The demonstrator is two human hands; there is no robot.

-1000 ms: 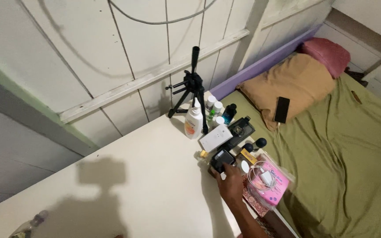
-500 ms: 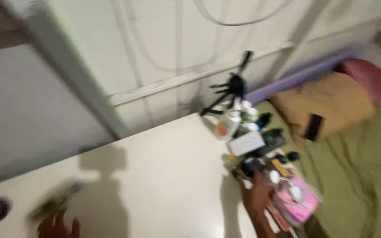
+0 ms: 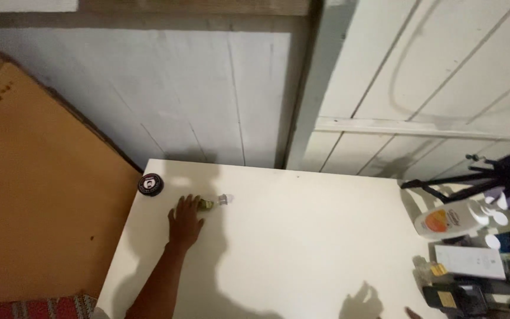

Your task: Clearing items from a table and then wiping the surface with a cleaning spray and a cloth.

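- Left hand (image 3: 184, 223) reaching across the white table (image 3: 302, 242), fingers loosely spread, fingertips touching a small clear bottle (image 3: 213, 202) lying on its side near the far left corner.
- Round black tin (image 3: 150, 184) sitting just left of the hand, at the table's edge.
- Right hand (image 3: 411, 311) barely showing at the lower edge; pose impossible to tell.
- Black tripod (image 3: 497, 175), white lotion bottle (image 3: 447, 220) and white box (image 3: 468, 261) crowding the right side.

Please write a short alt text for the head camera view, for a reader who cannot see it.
A left hand rests on a white table, fingertips touching a small clear bottle lying there; a round black tin sits nearby. Bottles and a black tripod crowd the right edge.
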